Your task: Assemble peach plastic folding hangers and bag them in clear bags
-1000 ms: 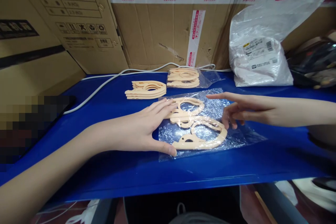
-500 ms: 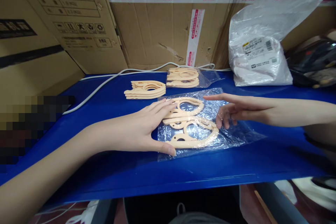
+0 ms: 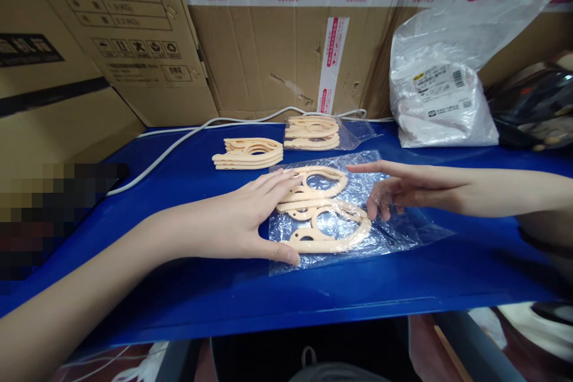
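Beige folding clothes hangers (image 3: 329,245) lie flat with a clear plastic bag (image 3: 385,245) around them, on the blue tabletop. My left hand (image 3: 244,212) rests on the left part of the bag, its fingers spread and its thumb apart near the lower hanger's end. It covers part of the hangers. At the right side, my right hand (image 3: 403,185) has its index finger stretched out and the other fingers loosely bent. Those bent fingertips are at the curved end of the lower hanger; whether they press on it I cannot tell.
Behind the bag sit a loose stack of beige hangers (image 3: 250,154) and a bagged set of hangers (image 3: 312,133). A white cable (image 3: 179,142) runs along the back. Cardboard boxes (image 3: 268,54) wall the rear and left. A white labelled plastic bag (image 3: 443,101) stands at the back right.
The lower hanger in the bag has slid slightly to the left, towards my left hand. Both hands have stayed almost in place.
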The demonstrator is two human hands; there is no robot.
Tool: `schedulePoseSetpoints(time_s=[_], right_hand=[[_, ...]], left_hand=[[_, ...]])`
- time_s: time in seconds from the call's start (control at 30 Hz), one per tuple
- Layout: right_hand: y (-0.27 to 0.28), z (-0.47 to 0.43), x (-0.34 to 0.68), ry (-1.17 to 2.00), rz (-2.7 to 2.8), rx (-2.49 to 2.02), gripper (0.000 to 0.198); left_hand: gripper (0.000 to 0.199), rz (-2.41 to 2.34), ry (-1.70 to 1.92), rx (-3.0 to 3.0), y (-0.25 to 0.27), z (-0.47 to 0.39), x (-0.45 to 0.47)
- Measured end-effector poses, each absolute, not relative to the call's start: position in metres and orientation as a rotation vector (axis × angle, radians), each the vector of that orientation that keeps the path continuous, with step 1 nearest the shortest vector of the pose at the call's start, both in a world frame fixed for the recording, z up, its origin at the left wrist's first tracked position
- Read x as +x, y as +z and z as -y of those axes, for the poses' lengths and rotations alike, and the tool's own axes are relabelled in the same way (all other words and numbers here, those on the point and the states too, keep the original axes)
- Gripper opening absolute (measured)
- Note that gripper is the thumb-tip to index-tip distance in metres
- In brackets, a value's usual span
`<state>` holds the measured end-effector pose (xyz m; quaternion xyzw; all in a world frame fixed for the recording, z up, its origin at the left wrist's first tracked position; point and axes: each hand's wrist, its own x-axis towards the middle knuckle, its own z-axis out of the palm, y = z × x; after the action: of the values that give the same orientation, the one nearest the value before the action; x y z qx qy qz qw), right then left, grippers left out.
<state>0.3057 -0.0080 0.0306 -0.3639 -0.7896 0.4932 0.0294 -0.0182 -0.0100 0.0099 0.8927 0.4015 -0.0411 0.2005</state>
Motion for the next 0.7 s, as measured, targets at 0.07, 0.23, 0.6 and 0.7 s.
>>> schedulePoseSetpoints(time_s=[0.07, 0.23, 0.6, 0.7], right_hand=[[0.031, 0.009, 0.306, 1.531, 2.43, -1.125, 0.061], [0.031, 0.008, 0.306, 1.564, 2.423, -1.125, 0.06], [0.029, 0.007, 0.312, 1.555, 2.423, -1.095, 0.06], [0.031, 0.007, 0.317, 1.54, 2.432, -1.104, 0.061]], left_hand=[[0.116, -1.125, -0.129, 2.49, 0.01, 0.01, -0.018], [0.118, -1.143, -0.164, 2.479, 0.012, 0.01, -0.017], [0.117, -1.102, -0.045, 2.513, 0.017, 0.007, -0.022], [0.096, -1.096, 0.258, 2.602, 0.023, 0.0, -0.027]])
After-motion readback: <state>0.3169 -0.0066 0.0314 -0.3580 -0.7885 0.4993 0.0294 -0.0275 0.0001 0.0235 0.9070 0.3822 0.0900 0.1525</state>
